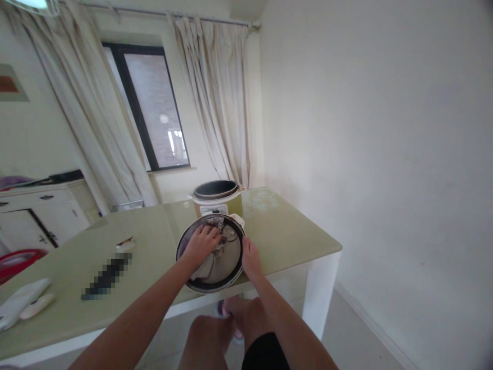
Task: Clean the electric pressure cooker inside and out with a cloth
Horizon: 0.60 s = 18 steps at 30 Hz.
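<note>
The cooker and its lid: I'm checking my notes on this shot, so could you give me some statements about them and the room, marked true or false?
1. The right hand holds the edge of the lid. True.
2. The left hand rests on the cooker's body. False: it is on a cloth against the lid's inner side.
3. The cooker stands open on the table. True.
4. The curtains cover the whole window. False: they hang at its sides, leaving glass showing.

round lid point(227, 264), underside showing, crumpled cloth point(206, 267)
</note>
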Motion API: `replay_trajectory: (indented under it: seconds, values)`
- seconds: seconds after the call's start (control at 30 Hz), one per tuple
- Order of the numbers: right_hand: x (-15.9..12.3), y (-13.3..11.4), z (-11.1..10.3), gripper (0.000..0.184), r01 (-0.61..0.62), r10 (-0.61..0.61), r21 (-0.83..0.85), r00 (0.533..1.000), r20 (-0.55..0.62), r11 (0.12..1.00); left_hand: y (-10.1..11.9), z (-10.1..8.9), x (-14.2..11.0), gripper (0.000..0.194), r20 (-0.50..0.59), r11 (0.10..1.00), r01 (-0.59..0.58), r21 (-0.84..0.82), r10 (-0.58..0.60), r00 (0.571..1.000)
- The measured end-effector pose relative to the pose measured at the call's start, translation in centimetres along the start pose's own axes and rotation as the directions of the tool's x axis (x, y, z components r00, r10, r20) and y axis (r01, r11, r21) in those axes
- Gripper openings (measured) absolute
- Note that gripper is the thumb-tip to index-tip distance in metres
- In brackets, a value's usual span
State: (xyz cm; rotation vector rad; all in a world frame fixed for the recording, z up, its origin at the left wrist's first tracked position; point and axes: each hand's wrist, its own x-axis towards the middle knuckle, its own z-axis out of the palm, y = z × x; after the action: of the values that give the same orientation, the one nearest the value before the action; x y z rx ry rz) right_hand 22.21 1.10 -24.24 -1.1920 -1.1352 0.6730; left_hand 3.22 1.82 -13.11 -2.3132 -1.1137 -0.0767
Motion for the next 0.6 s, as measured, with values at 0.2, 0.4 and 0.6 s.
replay_trajectory:
  seconds: [0.2,0.4,0.6]
  values:
    - [-0.3,0.1,0.3,0.061,-0.009,0.009,0.016,1.000,-0.018,1.000,-1.5,0.9,-1.2,0.039,0.015,0.996,0.090,-0.002,-0.090,0.996]
    - [0.0,-0.2,0.4,0.060,-0.009,0.008,-0.018,1.000,-0.009,1.000,-0.1,0.0,-3.3,0.054,0.272,0.970,0.237,-0.057,-0.214,0.938]
    - [1.8,-0.8,-1.5,0.061,0.043,-0.032,-0.092,0.992,0.121,0.995,-1.5,-1.1,-5.1,0.040,0.341,0.930,0.116,-0.349,0.010,0.940]
